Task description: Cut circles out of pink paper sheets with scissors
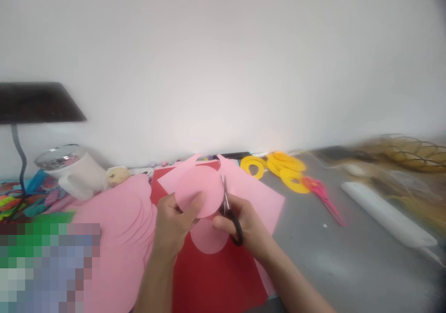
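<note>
My left hand point(176, 220) grips a round piece of pink paper point(195, 187), its thumb lying on top. Beside the paper's right edge, my right hand point(239, 217) holds black-handled scissors point(235, 229) with the blades pointing up and away. Another pink circle point(210, 238) shows just below the held one. Under both hands lies a red sheet point(216, 280), and a larger pink sheet point(266, 199) with a cut edge spreads behind and to the right.
Stacked pink cutouts point(114, 220) lie at the left, near a white mug point(81, 173). Yellow rings point(284, 164) and pink scissors point(325, 199) are right of centre. A white power strip point(388, 215) and wire basket point(414, 152) stand far right. A dark lamp head point(40, 103) overhangs the left.
</note>
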`<state>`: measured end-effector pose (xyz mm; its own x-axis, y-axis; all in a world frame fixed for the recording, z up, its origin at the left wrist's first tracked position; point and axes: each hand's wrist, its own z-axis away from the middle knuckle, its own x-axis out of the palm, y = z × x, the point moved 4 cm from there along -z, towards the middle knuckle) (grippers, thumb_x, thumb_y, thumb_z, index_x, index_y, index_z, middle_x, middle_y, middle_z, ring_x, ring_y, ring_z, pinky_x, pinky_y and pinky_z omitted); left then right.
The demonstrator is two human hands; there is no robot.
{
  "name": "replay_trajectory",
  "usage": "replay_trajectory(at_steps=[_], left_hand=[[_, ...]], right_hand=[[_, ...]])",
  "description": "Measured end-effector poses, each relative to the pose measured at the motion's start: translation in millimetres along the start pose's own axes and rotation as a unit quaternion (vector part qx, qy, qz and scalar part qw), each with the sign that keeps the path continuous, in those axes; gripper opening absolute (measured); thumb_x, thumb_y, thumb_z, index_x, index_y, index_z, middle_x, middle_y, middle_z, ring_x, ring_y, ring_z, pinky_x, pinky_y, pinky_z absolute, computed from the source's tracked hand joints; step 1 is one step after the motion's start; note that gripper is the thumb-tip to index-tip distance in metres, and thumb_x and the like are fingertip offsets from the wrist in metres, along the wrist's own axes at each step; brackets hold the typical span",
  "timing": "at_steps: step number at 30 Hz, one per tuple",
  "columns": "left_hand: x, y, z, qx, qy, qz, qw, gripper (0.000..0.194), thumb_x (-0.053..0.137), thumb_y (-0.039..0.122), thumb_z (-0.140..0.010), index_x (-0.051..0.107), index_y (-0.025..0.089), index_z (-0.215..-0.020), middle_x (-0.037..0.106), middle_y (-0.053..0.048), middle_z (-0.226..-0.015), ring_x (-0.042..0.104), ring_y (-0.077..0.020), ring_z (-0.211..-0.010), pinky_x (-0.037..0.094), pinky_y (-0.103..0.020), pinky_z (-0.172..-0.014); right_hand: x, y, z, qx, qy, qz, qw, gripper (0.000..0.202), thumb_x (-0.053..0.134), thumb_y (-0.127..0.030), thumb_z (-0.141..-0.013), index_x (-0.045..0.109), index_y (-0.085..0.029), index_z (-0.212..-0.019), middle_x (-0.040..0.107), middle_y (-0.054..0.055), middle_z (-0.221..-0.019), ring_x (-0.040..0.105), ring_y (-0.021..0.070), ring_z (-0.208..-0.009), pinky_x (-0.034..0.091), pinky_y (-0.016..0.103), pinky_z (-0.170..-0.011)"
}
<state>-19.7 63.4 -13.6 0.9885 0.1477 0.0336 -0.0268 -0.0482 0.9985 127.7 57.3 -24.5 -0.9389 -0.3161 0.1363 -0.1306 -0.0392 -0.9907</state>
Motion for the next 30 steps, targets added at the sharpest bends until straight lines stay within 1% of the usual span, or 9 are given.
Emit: replay_trajectory(at_steps=[3, 8, 14, 18, 21, 25, 30], left_hand=[[-1.2, -2.6, -1.4, 0.002, -0.001, -0.002, 1.0, 0.047, 0.077, 0.03, -0.062, 0.035, 0.02, -0.044, 0.03, 0.008, -0.041, 0.028, -0.006, -0.04, 0.022, -0.022, -0.038], [-2.7, -5.5, -2.9, -0.005, -0.004, 0.002, 1.0, 0.047, 0.078, 0.03, -0.061, 0.036, 0.019, -0.043, 0.031, 0.007, -0.041, 0.029, -0.0062, -0.041, 0.023, -0.022, -0.038], [-4.9, -6.8, -3.6, -0.009, -0.001, 0.014, 1.0, 0.047, 0.078, 0.032, -0.063, 0.037, 0.019, -0.044, 0.035, 0.006, -0.041, 0.033, -0.0072, -0.042, 0.026, -0.022, -0.038], [-4.2, -5.8, -2.5, -0.011, -0.009, 0.015, 1.0, 0.044, 0.079, 0.028, -0.061, 0.039, 0.018, -0.044, 0.037, 0.005, -0.042, 0.035, -0.0075, -0.043, 0.027, -0.022, -0.038], [-3.4, -4.3, -2.8, -0.006, -0.003, 0.012, 1.0, 0.043, 0.079, 0.027, -0.06, 0.04, 0.018, -0.043, 0.035, 0.006, -0.041, 0.033, -0.0067, -0.041, 0.026, -0.021, -0.038], [-2.6, -5.1, -4.1, -0.003, 0.002, 0.0, 1.0, 0.046, 0.078, 0.029, -0.06, 0.037, 0.019, -0.042, 0.032, 0.007, -0.041, 0.03, -0.0063, -0.041, 0.025, -0.021, -0.038], [-3.9, -6.1, -3.1, -0.002, 0.007, -0.006, 1.0, 0.046, 0.078, 0.031, -0.06, 0.037, 0.019, -0.043, 0.032, 0.007, -0.042, 0.031, -0.0069, -0.042, 0.024, -0.022, -0.038]], right_hand=[[0.0, 1.0, 0.0, 0.001, -0.002, 0.003, 1.0, 0.044, 0.08, -0.053, -0.063, 0.056, -0.018, -0.076, 0.044, -0.004, -0.064, 0.035, 0.0114, -0.059, 0.028, 0.023, -0.053], [-0.1, 1.7, 0.3, -0.001, 0.005, 0.002, 1.0, 0.041, 0.081, -0.048, -0.064, 0.053, -0.018, -0.071, 0.038, -0.006, -0.06, 0.031, 0.0099, -0.057, 0.026, 0.023, -0.052], [-0.1, 1.0, 0.2, -0.004, 0.009, -0.007, 1.0, 0.04, 0.082, -0.046, -0.064, 0.055, -0.018, -0.073, 0.041, -0.007, -0.059, 0.033, 0.0097, -0.056, 0.028, 0.023, -0.053], [-0.6, 1.8, 0.2, -0.005, 0.002, -0.005, 1.0, 0.041, 0.082, -0.047, -0.064, 0.053, -0.018, -0.072, 0.042, -0.006, -0.06, 0.033, 0.0098, -0.056, 0.028, 0.022, -0.051], [-1.0, 2.9, -0.4, -0.011, -0.004, 0.0, 1.0, 0.041, 0.082, -0.045, -0.065, 0.052, -0.018, -0.071, 0.041, -0.006, -0.059, 0.033, 0.0096, -0.055, 0.028, 0.022, -0.05], [-1.4, 3.4, -1.4, -0.025, -0.006, 0.0, 1.0, 0.042, 0.083, -0.045, -0.064, 0.05, -0.018, -0.069, 0.041, -0.006, -0.059, 0.033, 0.0092, -0.055, 0.029, 0.022, -0.05], [-1.0, 2.5, -1.1, -0.02, -0.005, 0.004, 1.0, 0.043, 0.083, -0.046, -0.064, 0.052, -0.018, -0.07, 0.041, -0.006, -0.058, 0.033, 0.0092, -0.054, 0.029, 0.022, -0.049]])
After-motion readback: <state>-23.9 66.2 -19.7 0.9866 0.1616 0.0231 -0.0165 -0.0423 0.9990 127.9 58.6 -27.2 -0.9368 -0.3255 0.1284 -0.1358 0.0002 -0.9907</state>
